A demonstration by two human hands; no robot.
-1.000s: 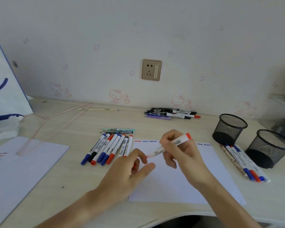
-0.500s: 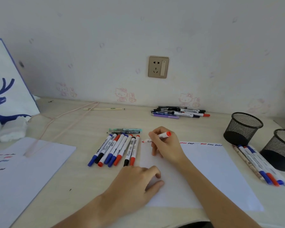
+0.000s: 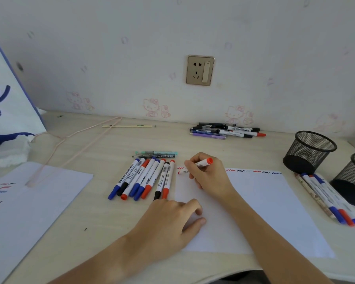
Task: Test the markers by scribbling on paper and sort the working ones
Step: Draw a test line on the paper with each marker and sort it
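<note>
So the right hand (image 3: 208, 175) has a red-ended whiteboard marker (image 3: 195, 166) pinched in a writing grip, tip down at the top left corner of the white paper sheet (image 3: 275, 206). The marker's red end sticks out toward 3 o'clock from the knuckles, and the tip points toward 9 o'clock, right by a small red squiggle (image 3: 180, 168) on the paper. A row of red, black and blue squiggles (image 3: 254, 171) runs along the sheet's top edge, off at 3 o'clock from the hand.

The left hand (image 3: 172, 218) sits on the lower left part of the same sheet, fingers loosely curled with the tips down on the paper, holding nothing that I can see.

At 9 o'clock from the right hand there's a row of seven capped markers (image 3: 143, 180) lying side by side on the wooden desk (image 3: 86, 228), blue, black and red caps pointing toward 7 o'clock. Two pens (image 3: 156, 154) lie crosswise just above that row, at its 12 o'clock side. Up at 12 o'clock near the wall sits another pile of pens and markers (image 3: 225, 131).

Over at 3 o'clock are two black mesh pen cups (image 3: 309, 151), and a few more markers (image 3: 328, 198) lie flat on the desk just in front of them. Way over at 9 o'clock there's a second sheet of paper (image 3: 29, 203) with some scribbles on it, plus a white bag with a blue deer print (image 3: 6, 111) at 10 o'clock. A wall socket (image 3: 200, 70) is up at 12.
</note>
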